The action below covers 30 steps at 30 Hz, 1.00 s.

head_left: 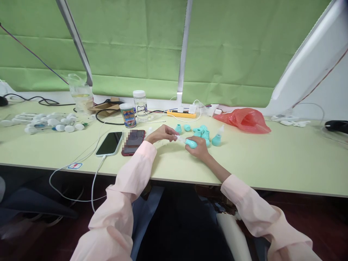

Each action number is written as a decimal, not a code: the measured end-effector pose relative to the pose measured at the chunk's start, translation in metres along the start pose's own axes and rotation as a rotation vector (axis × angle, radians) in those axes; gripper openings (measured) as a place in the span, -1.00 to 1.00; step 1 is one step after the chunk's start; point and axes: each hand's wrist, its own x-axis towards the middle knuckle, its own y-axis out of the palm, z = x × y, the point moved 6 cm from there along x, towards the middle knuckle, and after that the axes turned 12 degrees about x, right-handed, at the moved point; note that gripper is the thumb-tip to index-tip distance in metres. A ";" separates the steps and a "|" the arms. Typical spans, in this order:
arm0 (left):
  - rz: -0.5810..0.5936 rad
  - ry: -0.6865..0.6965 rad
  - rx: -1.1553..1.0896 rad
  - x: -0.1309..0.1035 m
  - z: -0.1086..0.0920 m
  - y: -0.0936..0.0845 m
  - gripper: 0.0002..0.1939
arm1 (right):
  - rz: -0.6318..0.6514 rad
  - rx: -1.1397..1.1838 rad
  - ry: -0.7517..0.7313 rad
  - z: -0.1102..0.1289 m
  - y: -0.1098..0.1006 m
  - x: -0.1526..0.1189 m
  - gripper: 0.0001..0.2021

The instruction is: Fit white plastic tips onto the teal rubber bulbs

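One teal bulb [191, 144] sits grasped in the right hand [200, 148] above the table [174, 166], its clear nozzle [181, 139] pinched at the end by the left hand [162, 133]. An off-axis twist could pop the nozzle loose; a slip could send nearby bulbs [197, 133] rolling.

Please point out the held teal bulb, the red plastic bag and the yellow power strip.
Held teal bulb [191, 143]: head view, rounded body.
Red plastic bag [239, 121]: head view, crumpled middle.
Yellow power strip [181, 114]: head view, long front side.
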 end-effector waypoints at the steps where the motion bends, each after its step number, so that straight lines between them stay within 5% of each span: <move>1: 0.003 -0.001 0.000 0.000 0.000 0.000 -0.60 | -0.009 0.017 0.013 -0.001 0.000 0.000 -0.85; 22: 0.053 -0.081 -0.119 -0.001 0.007 0.011 -0.58 | 0.030 -0.213 -0.159 0.004 0.005 -0.007 -0.83; 30: 0.092 -0.052 -0.137 0.000 0.010 0.015 -0.60 | 0.070 -0.180 -0.086 -0.001 0.008 -0.006 -0.88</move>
